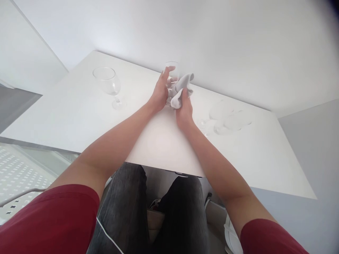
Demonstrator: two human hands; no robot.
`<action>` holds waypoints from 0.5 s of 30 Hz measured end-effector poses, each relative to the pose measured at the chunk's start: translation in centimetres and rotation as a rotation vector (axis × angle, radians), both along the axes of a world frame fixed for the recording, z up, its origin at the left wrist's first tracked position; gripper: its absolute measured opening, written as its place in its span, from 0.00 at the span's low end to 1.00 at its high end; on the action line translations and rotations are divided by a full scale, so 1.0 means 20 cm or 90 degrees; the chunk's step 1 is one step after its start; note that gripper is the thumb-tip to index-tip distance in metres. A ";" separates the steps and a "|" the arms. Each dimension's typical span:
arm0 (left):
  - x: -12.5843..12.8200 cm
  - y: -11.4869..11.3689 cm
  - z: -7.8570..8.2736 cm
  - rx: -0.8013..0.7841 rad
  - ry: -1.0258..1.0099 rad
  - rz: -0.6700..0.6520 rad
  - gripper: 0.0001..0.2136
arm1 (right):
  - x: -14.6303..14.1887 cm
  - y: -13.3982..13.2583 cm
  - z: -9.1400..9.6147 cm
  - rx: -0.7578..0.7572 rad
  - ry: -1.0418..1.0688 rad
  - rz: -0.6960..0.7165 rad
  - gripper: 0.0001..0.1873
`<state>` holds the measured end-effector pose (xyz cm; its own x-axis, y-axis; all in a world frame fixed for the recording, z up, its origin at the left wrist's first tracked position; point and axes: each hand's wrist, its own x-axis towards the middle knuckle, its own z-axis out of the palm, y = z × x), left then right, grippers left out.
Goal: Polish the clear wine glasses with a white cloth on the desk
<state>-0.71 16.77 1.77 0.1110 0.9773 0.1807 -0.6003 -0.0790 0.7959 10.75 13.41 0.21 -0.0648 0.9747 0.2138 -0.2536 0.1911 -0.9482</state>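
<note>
Near the far edge of the white table, my left hand [161, 90] is wrapped round a clear wine glass [172, 65] that stands roughly upright. Its rim shows above my fingers, while much of the bowl and stem is hidden. My right hand [185, 109] grips a light grey cloth [182, 84], which is bunched against the right side of the glass. To the left stands another clear wine glass [107, 83], apart from both hands. On the right, beyond my right wrist, some clear glasses [227, 120] appear faintly against the white surface; how many is unclear.
The white table [159, 141] meets a pale wall [185, 31] at its far side. Below its near edge are my legs [124, 208] in dark trousers. A white cable [108, 236] runs by my left leg, and a perforated white surface [21, 169] lies at lower left.
</note>
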 end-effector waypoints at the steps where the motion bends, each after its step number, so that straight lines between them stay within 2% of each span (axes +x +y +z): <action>1: -0.01 0.00 0.00 -0.006 0.007 0.014 0.25 | 0.00 0.00 -0.01 -0.005 -0.010 0.031 0.27; 3: -0.01 -0.01 0.01 -0.009 0.008 0.039 0.27 | -0.01 0.01 -0.02 -0.002 -0.028 0.074 0.28; 6: 0.00 -0.03 0.02 -0.002 0.013 0.032 0.27 | 0.00 0.02 -0.03 0.009 -0.026 0.083 0.30; 11: 0.03 -0.02 0.01 -0.003 0.014 -0.044 0.22 | 0.03 0.03 -0.04 -0.001 -0.028 0.036 0.29; 15: 0.02 0.00 -0.02 -0.008 0.028 -0.003 0.22 | 0.03 0.01 -0.03 0.011 -0.027 -0.006 0.28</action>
